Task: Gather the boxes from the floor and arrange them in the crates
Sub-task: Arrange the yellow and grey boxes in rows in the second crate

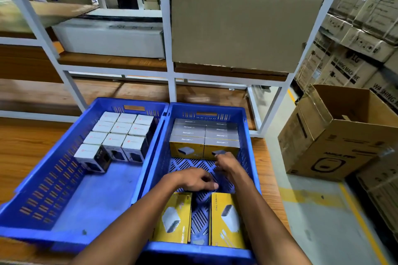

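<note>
Reaching into the right crate (245, 148), our left hand (195, 178) and right hand (226, 162) hover curled, gripping nothing we can make out. Yellow boxes (186, 149) fill the far end, two near; white boxes (120, 133) half-fill the left crate (53, 170).

Head camera looks forward and down, close over two crates (163, 114).

Two blue slotted plastic crates (150, 135) sit side by side at centre frame. The left holds upright white cardboard boxes (120, 133); the right, yellow-and-grey cardboard boxes (204, 137) stacked at its far end, two more (174, 217) lying flat at bottom centre.
</note>
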Available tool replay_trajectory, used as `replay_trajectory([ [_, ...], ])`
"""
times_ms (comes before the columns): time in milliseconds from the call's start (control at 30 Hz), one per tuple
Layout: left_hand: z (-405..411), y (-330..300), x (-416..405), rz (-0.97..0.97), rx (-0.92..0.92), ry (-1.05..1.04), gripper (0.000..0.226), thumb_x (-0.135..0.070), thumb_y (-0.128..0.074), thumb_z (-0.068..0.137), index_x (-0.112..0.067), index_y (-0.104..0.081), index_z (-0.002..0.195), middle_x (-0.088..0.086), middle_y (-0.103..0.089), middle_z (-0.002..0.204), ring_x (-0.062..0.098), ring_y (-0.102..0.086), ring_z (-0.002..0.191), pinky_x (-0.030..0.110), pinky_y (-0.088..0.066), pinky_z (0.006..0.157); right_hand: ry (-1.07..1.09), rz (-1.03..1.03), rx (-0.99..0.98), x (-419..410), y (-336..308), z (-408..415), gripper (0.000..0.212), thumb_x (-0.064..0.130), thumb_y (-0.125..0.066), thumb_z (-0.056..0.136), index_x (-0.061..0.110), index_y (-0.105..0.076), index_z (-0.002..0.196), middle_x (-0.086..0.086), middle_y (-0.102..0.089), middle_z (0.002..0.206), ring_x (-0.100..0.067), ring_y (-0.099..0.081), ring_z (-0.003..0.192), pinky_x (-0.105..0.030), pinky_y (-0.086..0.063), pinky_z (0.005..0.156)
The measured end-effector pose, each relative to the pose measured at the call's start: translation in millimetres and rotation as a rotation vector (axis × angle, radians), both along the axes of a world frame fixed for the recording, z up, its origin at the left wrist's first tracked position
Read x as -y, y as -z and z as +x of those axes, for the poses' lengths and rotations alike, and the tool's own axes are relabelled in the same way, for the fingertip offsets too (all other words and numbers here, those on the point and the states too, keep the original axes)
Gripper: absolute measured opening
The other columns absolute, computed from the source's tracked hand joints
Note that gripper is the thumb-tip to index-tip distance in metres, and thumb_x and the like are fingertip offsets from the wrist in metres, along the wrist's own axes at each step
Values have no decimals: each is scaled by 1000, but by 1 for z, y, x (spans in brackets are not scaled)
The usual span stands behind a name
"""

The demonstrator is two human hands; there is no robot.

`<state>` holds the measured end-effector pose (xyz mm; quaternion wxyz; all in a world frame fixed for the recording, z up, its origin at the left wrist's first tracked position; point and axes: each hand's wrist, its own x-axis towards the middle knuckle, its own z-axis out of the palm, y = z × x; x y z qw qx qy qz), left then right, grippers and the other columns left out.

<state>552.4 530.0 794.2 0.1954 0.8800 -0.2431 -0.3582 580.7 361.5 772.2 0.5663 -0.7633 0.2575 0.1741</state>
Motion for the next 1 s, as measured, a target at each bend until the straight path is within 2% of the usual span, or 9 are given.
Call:
replay_trajectory([
  [100, -15, -9, 12, -14, -20, 103, 69, -85, -58, 82, -31, -68, 125, -5, -69, 122, 20, -64, 110, 45, -52, 102, -72, -128, 10, 7, -16, -10, 10, 22, -54, 97, 14, -58, 95, -6, -58, 80, -22, -58, 65, -27, -46, 53],
  [200, -27, -11, 20, 1, 0, 133, 77, -83, -64, 80, -22, -66, 128, 2, -71, 121, 25, -67, 106, 48, -55, 98, -149, -271, 19, 14, -19, -13, 29, 21, -53, 100, 24, -48, 71, 2, -49, 67, -15, -49, 53, -20, -33, 39],
  [300, -34, -11, 23, -10, 21, 105, 78, -78, -69, 80, -19, -66, 131, 5, -71, 125, 26, -67, 109, 48, -55, 98, -210, -342, -33, 17, -10, -20, 20, 26, -55, 95, 13, -55, 81, -8, -55, 80, -22, -52, 69, -26, -38, 54],
  [367, -36, -10, 22, -22, 55, 87, 80, -83, -68, 74, -20, -68, 123, 7, -72, 119, 28, -68, 104, 52, -56, 94, -210, -361, -40, 20, -3, -23, 19, 28, -55, 93, 10, -59, 90, -12, -57, 90, -25, -53, 81, -31, -40, 66],
  [433, -36, -7, 22, -41, 70, 75, 79, -84, -68, 71, -22, -69, 120, 6, -72, 117, 27, -68, 101, 53, -57, 92, -220, -371, -42, 19, -2, -25, 20, 30, -54, 93, 10, -60, 92, -13, -59, 91, -26, -55, 82, -32, -40, 69],
  [667, -38, -7, 17, -171, 24, -9, 54, -61, -84, 78, -27, -69, 117, -7, -69, 114, 15, -65, 102, 44, -55, 94, -236, -406, -46, 18, 0, -25, 33, 39, -52, 95, 9, -64, 98, -15, -63, 94, -27, -54, 80, -30, -38, 59],
  [800, -37, -7, 11, -191, 35, -29, 58, -64, -82, 77, -28, -70, 120, -8, -68, 115, 16, -65, 105, 43, -55, 95, -300, -416, -49, 14, -11, -26, 34, 38, -49, 101, 11, -61, 87, -15, -74, 104, -28, -58, 77, -32, -42, 64],
  [900, -37, -10, 9, -183, 46, -17, 59, -65, -77, 82, -25, -72, 126, -4, -69, 126, 19, -64, 113, 42, -53, 98, -368, -436, -60, 13, -20, -32, 33, 35, -47, 103, 13, -58, 82, -17, -76, 107, -22, -53, 62, -30, -41, 58],
  [1000, -40, -7, 9, -184, 31, -29, 53, -67, -76, 83, -30, -71, 121, -6, -67, 125, 18, -63, 113, 41, -52, 97, -419, -460, -75, 15, -27, -41, 36, 37, -43, 106, 8, -64, 102, -13, -74, 103, -19, -56, 63, -29, -41, 54],
])
